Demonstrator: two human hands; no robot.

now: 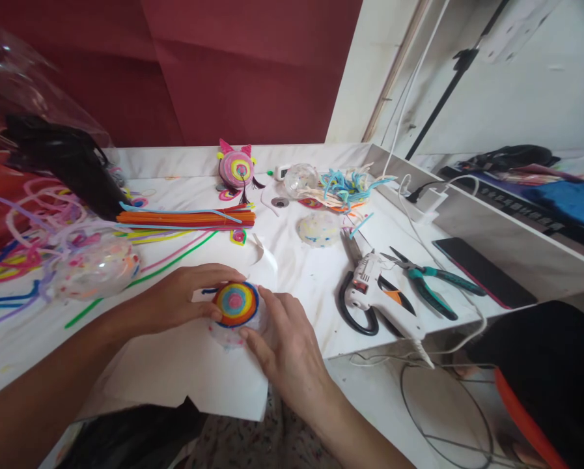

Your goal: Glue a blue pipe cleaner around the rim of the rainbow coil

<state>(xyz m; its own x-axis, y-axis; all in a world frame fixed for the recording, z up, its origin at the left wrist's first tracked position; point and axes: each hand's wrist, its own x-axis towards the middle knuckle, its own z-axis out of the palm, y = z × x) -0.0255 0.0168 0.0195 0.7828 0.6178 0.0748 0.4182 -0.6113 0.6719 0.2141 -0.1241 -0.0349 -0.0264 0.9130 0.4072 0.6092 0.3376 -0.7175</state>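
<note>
Striped disc (pixel 235 303) is over a clear dotted shell (pixel 226 337), above white paper (pixel 174 374) at the front edge of the tabletop (pixel 316 309); its rings look wound from pink centre to dark blue rim, while a dark blue end (pixel 208 291) sticks out loose at its left. The left hand (pixel 187 296) pinches the disc's left side between thumb and fingers; the right hand (pixel 289 339) curls round the shell, forefinger at the disc's rim. Another shell (pixel 318 229), farther back, has no rings on it, whereas a pink ball (pixel 236 168) near the back edge looks finished, with ears and tassels. Neither hand touches the glue gun (pixel 377 286) by the front edge, rightward
</note>
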